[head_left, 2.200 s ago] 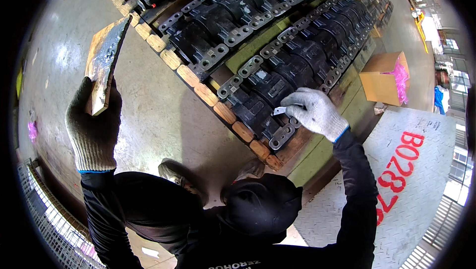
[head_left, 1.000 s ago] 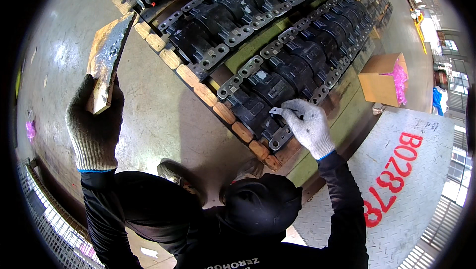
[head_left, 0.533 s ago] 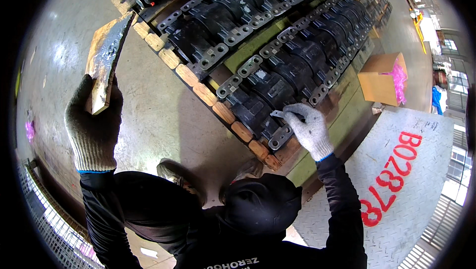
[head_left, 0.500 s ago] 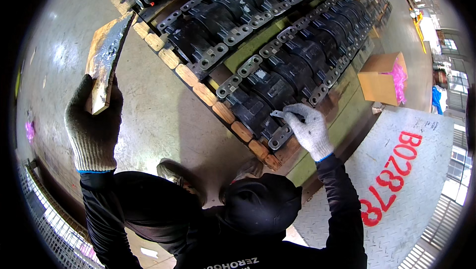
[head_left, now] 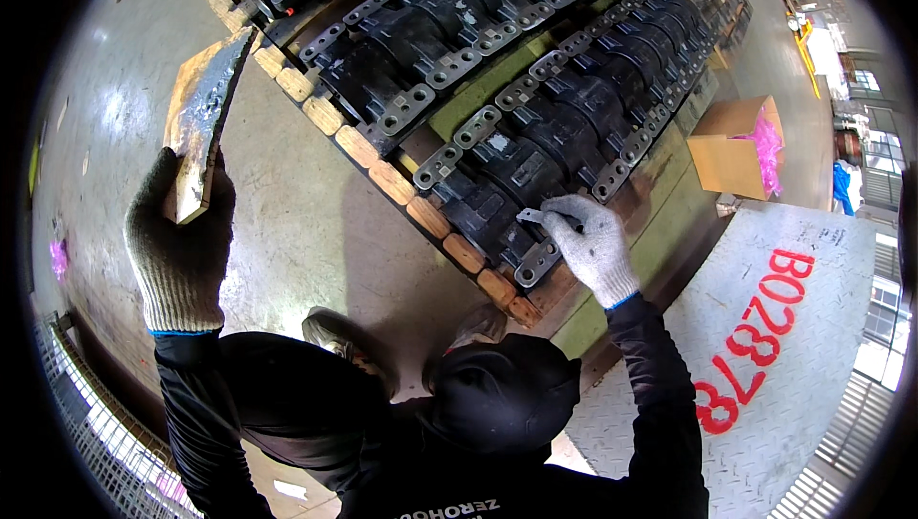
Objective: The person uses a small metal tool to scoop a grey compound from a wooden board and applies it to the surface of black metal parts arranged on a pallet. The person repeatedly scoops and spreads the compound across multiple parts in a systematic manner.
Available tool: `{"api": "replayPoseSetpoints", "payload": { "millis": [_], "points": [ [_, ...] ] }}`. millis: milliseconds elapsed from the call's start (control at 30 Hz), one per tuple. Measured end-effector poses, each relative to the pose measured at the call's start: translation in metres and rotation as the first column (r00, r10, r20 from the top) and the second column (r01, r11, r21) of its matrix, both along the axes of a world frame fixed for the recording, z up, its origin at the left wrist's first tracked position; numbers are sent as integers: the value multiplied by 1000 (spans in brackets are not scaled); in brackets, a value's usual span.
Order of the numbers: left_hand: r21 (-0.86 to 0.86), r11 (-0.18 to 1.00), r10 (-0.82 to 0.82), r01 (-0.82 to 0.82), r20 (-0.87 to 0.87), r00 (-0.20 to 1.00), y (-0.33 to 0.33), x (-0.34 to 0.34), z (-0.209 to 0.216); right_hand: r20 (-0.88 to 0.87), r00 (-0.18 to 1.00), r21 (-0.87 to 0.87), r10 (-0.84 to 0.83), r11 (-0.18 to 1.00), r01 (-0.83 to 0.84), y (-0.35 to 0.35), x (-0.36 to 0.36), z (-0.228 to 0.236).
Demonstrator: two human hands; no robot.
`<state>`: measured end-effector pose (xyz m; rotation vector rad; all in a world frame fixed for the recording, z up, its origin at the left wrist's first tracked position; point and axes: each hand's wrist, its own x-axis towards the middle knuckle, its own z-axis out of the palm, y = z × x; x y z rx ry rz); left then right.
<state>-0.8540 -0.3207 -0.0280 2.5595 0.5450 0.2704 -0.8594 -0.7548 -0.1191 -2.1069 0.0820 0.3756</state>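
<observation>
My left hand (head_left: 180, 251), in a knitted grey work glove with a darkened palm, grips the lower end of a flat wooden board (head_left: 194, 113). Bluish-grey paste is smeared over the board's face. At the near end of a row of black cast metal parts (head_left: 507, 172), my right hand (head_left: 595, 249) is in a paler glove. Its thumb and fingers pinch a small flat metal piece (head_left: 529, 217), whose tip is over the nearest black part. Whether the tip touches the surface I cannot tell. Just below it is a bare metal flange (head_left: 537, 264) with bolt holes.
The rows of parts rest on a wooden pallet (head_left: 392, 181) edged with blocks. To the right stands an open cardboard box (head_left: 719, 151) with pink plastic inside. Nearer is a grey tread-plate sheet (head_left: 660, 376) with red painted markings. My shoes (head_left: 339, 333) are on the concrete floor close to the pallet.
My right hand, with the small metal piece, has shifted very slightly left and up in the picture, as have the parts. The left hand still holds the board in nearly the same place.
</observation>
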Motion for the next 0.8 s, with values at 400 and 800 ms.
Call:
{"api": "replayPoseSetpoints", "payload": {
  "millis": [400,800],
  "points": [
    [-511,858,-12,46,69,998,22,0,-20,46,999,-4,-4,1000,4,-7,-6,-6],
    [-979,192,264,71,121,957,34,1,-28,-22,1000,-61,16,998,-17,-7,-6,-7]
  ]
}}
